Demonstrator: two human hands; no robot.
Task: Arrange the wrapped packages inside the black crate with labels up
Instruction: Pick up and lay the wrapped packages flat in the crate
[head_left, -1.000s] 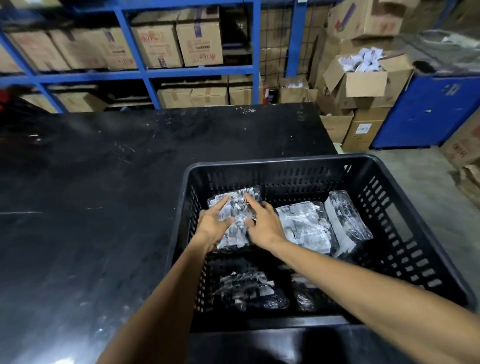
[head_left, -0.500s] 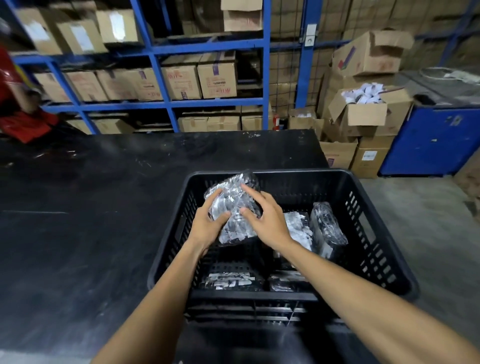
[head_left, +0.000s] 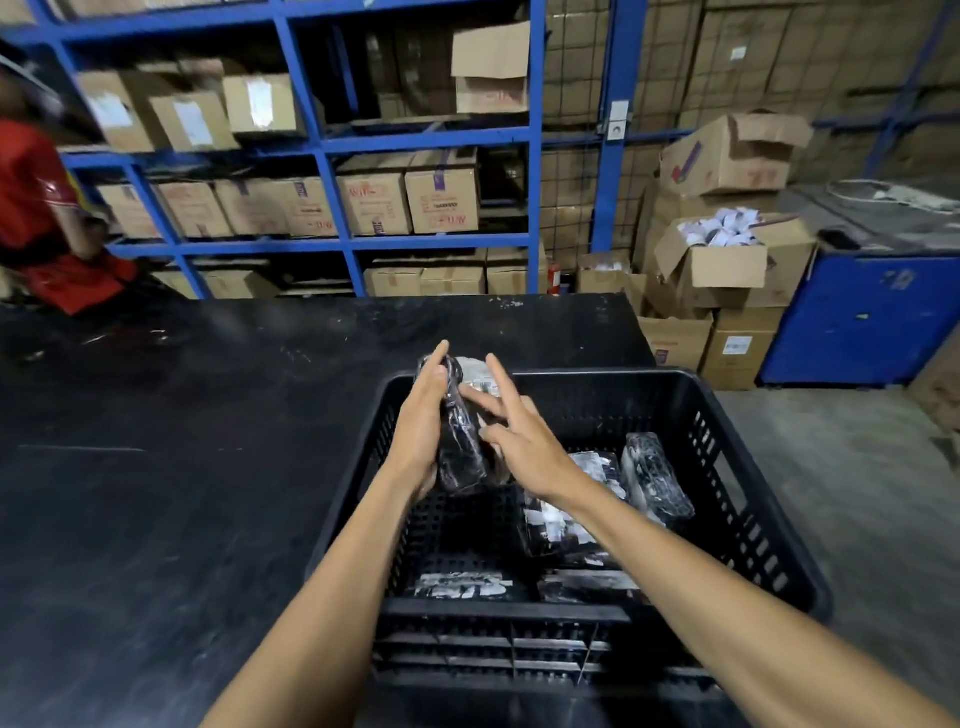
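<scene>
A black slatted crate (head_left: 737, 499) stands on the black table. My left hand (head_left: 421, 431) grips a dark plastic-wrapped package (head_left: 462, 447) held on edge above the crate's far left corner, a white label showing near its top. My right hand (head_left: 524, 441) rests against the package's right face with fingers spread. Inside the crate another wrapped package (head_left: 657, 480) leans at the right, one (head_left: 558, 519) lies in the middle partly under my right forearm, and two more lie along the near wall (head_left: 462, 584) (head_left: 587, 584).
The black table (head_left: 156, 493) stretches left and behind the crate. Blue shelving (head_left: 311, 145) with cardboard boxes stands beyond it. An open box of white items (head_left: 722, 249) and a blue cabinet (head_left: 862, 317) are at the right. A person in red (head_left: 36, 218) stands far left.
Both hands lifted the package from the crate's floor and turned it from flat to standing on edge, up above the far rim. The camera view tilted upward.
</scene>
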